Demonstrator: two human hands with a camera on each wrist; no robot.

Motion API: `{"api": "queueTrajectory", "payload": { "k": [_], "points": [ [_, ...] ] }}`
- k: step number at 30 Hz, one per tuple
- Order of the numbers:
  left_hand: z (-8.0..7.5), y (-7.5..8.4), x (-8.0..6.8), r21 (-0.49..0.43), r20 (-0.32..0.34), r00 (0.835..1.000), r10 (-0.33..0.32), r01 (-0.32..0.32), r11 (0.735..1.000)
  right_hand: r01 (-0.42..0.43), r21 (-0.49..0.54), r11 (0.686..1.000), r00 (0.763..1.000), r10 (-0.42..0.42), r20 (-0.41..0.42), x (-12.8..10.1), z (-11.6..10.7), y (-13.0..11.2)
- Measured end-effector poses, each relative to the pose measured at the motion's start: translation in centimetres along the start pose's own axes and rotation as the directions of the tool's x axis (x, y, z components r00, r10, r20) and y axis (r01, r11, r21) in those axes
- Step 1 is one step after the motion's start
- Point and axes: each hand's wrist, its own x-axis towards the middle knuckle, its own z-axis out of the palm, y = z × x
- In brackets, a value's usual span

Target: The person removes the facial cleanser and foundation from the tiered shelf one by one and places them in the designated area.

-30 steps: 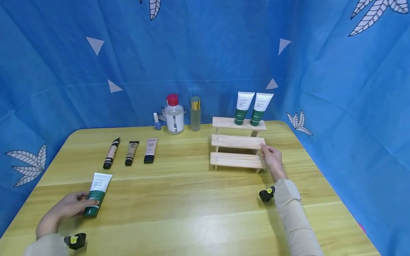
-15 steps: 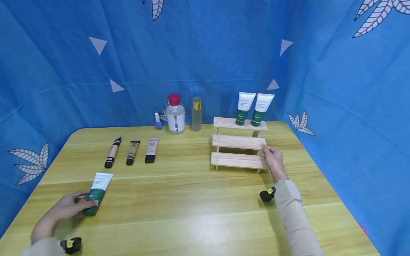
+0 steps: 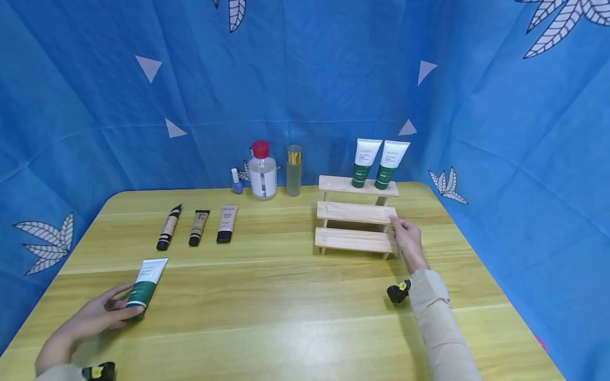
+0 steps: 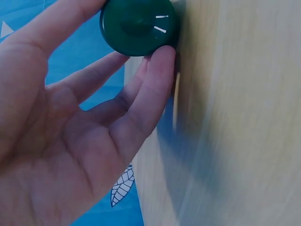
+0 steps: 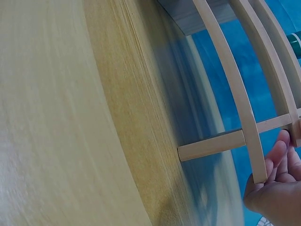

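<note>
At the left of the table, my left hand (image 3: 97, 317) has its thumb and fingers round the green cap end of a white and green squeeze tube (image 3: 149, 280). The left wrist view shows the cap's round end (image 4: 138, 26) between the thumb and fingers, close above the tabletop. A three-step wooden display rack (image 3: 357, 211) stands at the right. My right hand (image 3: 407, 241) grips the right end of its middle step; the right wrist view shows the fingers (image 5: 282, 141) at that end. Two matching tubes, one left (image 3: 366, 163) and one right (image 3: 392, 164), stand on the top step.
A black-ended pencil-like tube (image 3: 169, 227), a small gold tube (image 3: 198, 227) and a pink BB tube (image 3: 227, 224) lie at the left. Nail polish (image 3: 236, 182), a red-capped bottle (image 3: 263, 177) and a gold-collared bottle (image 3: 294, 172) stand at the back before a blue curtain (image 3: 286, 79).
My left hand has shifted slightly toward the lower left, its thumb lower over the cap, while the tube stays nearly in place. My right hand keeps its grip on the rack. The head view drifts slightly.
</note>
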Motion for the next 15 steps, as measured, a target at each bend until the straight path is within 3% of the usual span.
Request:
{"api": "queueTrajectory", "payload": {
  "k": [4,8,12,15],
  "points": [
    [-0.2,0.3,-0.3,0.005,0.007,1.0,0.002,-0.002,1.0,0.001,0.0,1.0,1.0,-0.001,0.003,0.0,0.0,0.0],
    [-0.8,1.1,-0.6,0.088,-0.024,0.999,0.032,-0.03,0.996,0.006,0.002,1.0,1.0,-0.006,-0.005,0.0,0.0,0.0],
    [-0.8,2.2,-0.7,0.152,-0.12,0.988,0.093,-0.074,0.986,0.014,-0.006,1.0,1.0,-0.014,-0.014,0.0,0.0,0.0],
    [-0.4,3.0,-0.5,0.157,-0.218,0.965,0.148,-0.115,0.981,0.019,-0.009,1.0,1.0,-0.019,-0.015,0.0,0.0,0.1]
  ]
}}
